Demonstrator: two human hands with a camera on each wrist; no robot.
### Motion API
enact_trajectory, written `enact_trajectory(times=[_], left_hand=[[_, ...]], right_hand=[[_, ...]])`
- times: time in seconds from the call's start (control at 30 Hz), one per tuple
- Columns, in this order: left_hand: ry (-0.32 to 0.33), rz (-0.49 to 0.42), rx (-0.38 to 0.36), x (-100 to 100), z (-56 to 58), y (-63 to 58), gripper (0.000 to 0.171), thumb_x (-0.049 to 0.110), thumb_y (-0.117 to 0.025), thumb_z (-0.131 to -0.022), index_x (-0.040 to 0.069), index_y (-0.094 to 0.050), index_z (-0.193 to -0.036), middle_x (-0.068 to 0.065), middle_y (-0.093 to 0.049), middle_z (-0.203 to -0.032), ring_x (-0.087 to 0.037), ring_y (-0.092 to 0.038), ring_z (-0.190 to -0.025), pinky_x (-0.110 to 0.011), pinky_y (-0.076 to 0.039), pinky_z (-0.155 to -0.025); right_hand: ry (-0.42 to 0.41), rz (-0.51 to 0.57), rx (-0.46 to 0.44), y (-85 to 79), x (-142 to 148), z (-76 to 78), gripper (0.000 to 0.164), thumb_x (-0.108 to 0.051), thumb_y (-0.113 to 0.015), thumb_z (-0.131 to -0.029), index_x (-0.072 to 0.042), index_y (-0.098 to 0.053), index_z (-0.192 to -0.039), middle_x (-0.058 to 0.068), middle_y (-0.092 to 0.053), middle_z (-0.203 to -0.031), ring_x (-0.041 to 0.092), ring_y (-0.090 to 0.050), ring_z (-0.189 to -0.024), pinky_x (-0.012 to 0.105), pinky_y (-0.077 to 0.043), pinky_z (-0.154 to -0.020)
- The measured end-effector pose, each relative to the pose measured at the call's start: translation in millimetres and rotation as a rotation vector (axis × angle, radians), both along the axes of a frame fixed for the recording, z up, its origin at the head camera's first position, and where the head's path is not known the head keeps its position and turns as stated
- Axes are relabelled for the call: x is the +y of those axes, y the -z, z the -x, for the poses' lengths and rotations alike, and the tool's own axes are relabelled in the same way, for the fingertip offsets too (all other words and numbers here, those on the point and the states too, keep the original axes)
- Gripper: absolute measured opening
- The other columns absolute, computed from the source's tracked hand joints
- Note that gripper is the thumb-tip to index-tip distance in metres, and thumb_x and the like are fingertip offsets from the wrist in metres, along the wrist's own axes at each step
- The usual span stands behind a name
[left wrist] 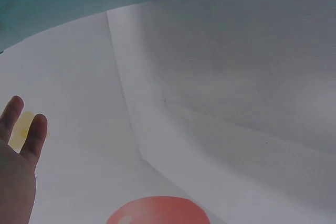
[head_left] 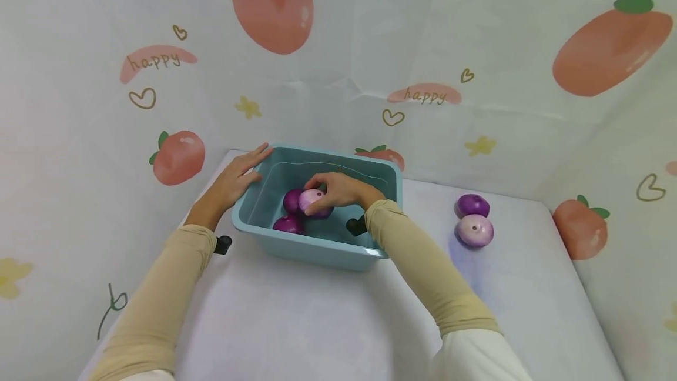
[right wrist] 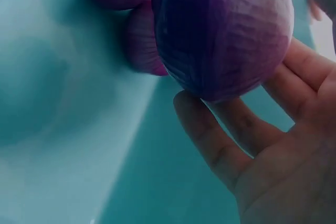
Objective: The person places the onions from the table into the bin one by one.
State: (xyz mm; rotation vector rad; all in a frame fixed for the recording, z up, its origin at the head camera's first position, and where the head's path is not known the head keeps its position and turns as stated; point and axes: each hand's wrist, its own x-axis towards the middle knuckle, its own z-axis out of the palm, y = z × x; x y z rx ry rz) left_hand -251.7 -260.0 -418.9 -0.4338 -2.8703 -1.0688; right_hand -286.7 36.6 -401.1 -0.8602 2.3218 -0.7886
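Note:
My right hand (head_left: 341, 189) reaches into a light blue plastic bin (head_left: 317, 254) and grips a red onion (head_left: 311, 199) with a pale top, thumb and fingers round its sides. In the right wrist view this onion (right wrist: 226, 35) shows ribbed purple skin, with the fingers along its underside. Two darker red onions, one beside it (head_left: 292, 200) and one nearer the front wall (head_left: 288, 225), lie at the left inside the bin. My left hand (head_left: 237, 178) is at the bin's left rim, fingers extended toward the back corner. In the left wrist view the left hand (left wrist: 21, 150) shows only partly.
Two more red onions stand on the white table right of the bin, a dark one (head_left: 473, 206) behind a pale-topped one (head_left: 475, 230). A white backdrop (head_left: 328, 87) printed with fruit and hearts rises behind the table.

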Motion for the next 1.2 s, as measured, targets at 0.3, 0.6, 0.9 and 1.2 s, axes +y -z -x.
enact_trajectory(times=[0.3,0.6,0.9,1.2], left_hand=[[-0.005,-0.008,-0.009,-1.0,-0.9,2.3,0.064,0.019,-0.042,-0.099,0.034,-0.031,-0.16,0.006,-0.022,-0.171,-0.039,-0.021,-0.158,-0.074,-0.017,-0.121],[0.004,-0.026,0.0,-1.3,-0.6,4.7,0.063,0.019,-0.042,-0.099,0.032,-0.033,-0.16,0.006,-0.024,-0.171,-0.039,-0.021,-0.158,-0.072,-0.018,-0.122],[-0.013,-0.015,-0.021,0.1,-1.9,-0.9,0.062,0.021,-0.041,-0.1,0.035,-0.031,-0.16,0.007,-0.022,-0.172,-0.039,-0.021,-0.158,-0.075,-0.018,-0.12],[-0.008,-0.024,-0.02,-1.0,-1.4,2.4,0.063,0.022,-0.041,-0.1,0.036,-0.031,-0.16,0.007,-0.021,-0.172,-0.039,-0.02,-0.158,-0.075,-0.017,-0.12]], right_hand=[[-0.129,-0.199,-0.099,16.3,-4.3,-1.4,0.068,-0.051,-0.081,-0.08,-0.02,-0.061,-0.136,-0.001,-0.062,-0.133,0.017,-0.055,-0.121,0.035,-0.051,-0.103],[-0.144,-0.237,-0.095,16.8,-4.3,-2.9,0.067,-0.051,-0.079,-0.081,-0.02,-0.06,-0.137,-0.002,-0.063,-0.133,0.016,-0.055,-0.12,0.034,-0.052,-0.101],[-0.134,-0.212,-0.205,14.2,-3.8,-3.5,0.074,-0.044,-0.078,-0.085,-0.012,-0.052,-0.146,0.007,-0.057,-0.149,0.021,-0.055,-0.131,0.037,-0.055,-0.104],[-0.133,-0.213,-0.257,13.3,-3.0,-4.0,0.077,-0.042,-0.078,-0.086,-0.008,-0.048,-0.149,0.008,-0.056,-0.149,0.023,-0.054,-0.135,0.042,-0.056,-0.104]])
